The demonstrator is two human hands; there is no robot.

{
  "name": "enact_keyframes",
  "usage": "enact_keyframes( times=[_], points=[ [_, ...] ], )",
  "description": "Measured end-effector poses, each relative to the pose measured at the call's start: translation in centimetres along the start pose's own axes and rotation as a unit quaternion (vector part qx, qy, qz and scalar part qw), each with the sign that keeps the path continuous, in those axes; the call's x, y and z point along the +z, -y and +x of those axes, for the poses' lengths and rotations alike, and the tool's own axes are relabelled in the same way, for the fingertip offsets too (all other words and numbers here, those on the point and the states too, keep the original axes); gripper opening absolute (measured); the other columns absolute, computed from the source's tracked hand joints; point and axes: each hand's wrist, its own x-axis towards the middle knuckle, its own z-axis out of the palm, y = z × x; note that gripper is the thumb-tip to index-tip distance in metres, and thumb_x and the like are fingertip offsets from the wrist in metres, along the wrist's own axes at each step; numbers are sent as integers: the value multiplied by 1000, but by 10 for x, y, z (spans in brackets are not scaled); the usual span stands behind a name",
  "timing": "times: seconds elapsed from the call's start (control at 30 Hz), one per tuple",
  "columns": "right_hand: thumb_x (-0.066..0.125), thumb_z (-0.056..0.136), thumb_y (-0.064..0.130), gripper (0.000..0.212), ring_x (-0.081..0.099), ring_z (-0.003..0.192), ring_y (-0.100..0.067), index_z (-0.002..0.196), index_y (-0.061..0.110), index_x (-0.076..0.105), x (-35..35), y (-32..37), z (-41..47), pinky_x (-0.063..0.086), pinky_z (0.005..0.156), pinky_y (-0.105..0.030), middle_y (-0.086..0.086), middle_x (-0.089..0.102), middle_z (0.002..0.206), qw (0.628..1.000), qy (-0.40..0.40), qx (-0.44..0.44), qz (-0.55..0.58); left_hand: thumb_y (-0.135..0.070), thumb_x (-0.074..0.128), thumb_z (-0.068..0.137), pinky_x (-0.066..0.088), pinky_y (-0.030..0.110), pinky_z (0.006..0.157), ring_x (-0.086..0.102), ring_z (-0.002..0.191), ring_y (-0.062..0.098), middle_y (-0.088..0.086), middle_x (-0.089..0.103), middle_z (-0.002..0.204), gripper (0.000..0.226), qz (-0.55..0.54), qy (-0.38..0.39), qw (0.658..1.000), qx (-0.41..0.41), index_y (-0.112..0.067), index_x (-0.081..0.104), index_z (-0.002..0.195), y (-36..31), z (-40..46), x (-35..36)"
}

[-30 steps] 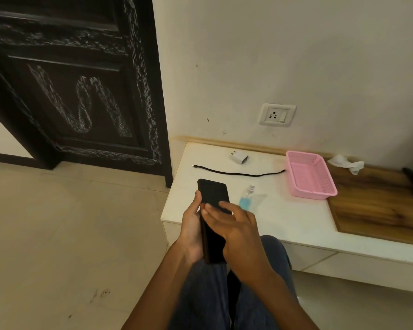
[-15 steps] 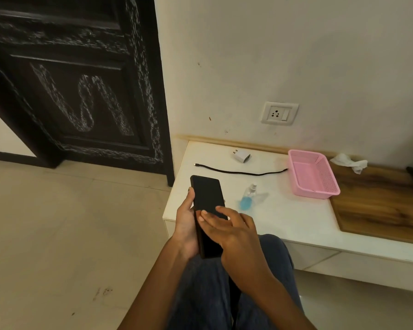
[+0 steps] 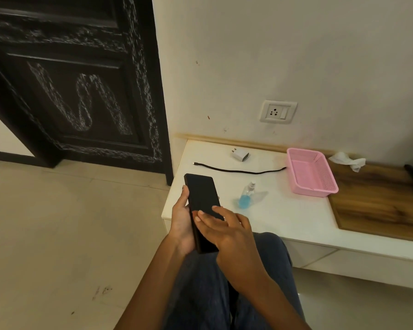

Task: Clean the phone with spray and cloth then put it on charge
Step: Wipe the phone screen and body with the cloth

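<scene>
I hold the phone [image 3: 202, 203] in my left hand [image 3: 183, 223], fingers curled up around its left edge and the palm under it, so the dark slab stands tilted away from me with its top end over the near left corner of the white counter [image 3: 284, 210]. My right hand [image 3: 224, 231] lies across the lower half of the phone, fingers spread flat and loose on the screen — resting on it, not clamped around it. Both wrists hang above my knees in blue jeans [image 3: 215, 289].

Taking the counter as the landmark: the spray bottle [image 3: 247, 196] stands on it just right of the phone, clear with blue liquid in the bottom. Behind the bottle, toward the wall, the black cable [image 3: 239, 171] lies stretched out along the counter, one end near the left edge, the other reaching the pink basket [image 3: 320, 186]. The white charger plug [image 3: 240, 155] sits behind the cable, close to the wall. The basket sits at the right of the white top, beside the wooden board [image 3: 379, 206] that takes up the right part of the counter. A crumpled white cloth [image 3: 347, 160] lies at the back of that board, by the wall.

Above the counter the wall socket [image 3: 278, 112] is set in the plaster — nothing is plugged into it. Left of the counter stands a dark carved door [image 3: 69, 86].
</scene>
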Motion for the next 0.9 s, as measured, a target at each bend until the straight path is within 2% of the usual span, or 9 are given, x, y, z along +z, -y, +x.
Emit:
enact_keyframes(
  times=[0.13,0.27,0.4,0.57,0.8,0.9],
  points=[
    [83,43,1,73,62,109,-18,112,20,69,7,9,-15,49,87,-36,9,68,114,999,-2,-32,2,-68,36,87,47,41,85,60,83,28,17,63,93,76,-37,22,999,4,-1,59,115,-5,1,-7],
    [83,46,-2,68,62,109,-22,110,16,70,7,7,-8,50,87,-39,5,69,112,999,-24,-21,-15,-69,36,87,48,39,84,61,84,28,17,64,93,77,-30,20,999,-1,-1,59,116,-1,0,-5],
    [68,54,-1,60,62,110,-21,112,14,68,4,7,-4,50,87,-40,2,68,114,999,-45,-15,-25,-68,36,87,48,40,90,62,88,29,17,66,95,76,-13,20,1000,2,-1,62,113,1,2,0],
    [87,44,7,72,63,107,-17,112,18,69,9,8,-24,50,86,-39,6,67,115,998,-13,-49,-37,-69,36,87,49,43,83,61,84,28,16,65,95,77,-31,36,999,10,-2,59,116,-4,2,-6],
    [87,47,6,70,63,108,-21,113,18,68,5,7,-9,51,85,-38,6,68,115,999,-31,-11,-36,-69,36,86,49,39,84,62,83,27,16,65,93,79,-19,37,999,7,-1,58,119,-1,2,-4],
    [86,50,7,68,62,109,-18,113,21,68,8,6,-15,51,85,-37,8,67,117,998,-33,-36,-37,-70,36,86,48,42,84,61,84,28,17,64,96,79,-24,44,999,19,-2,58,121,-6,3,-7]
  ],
)
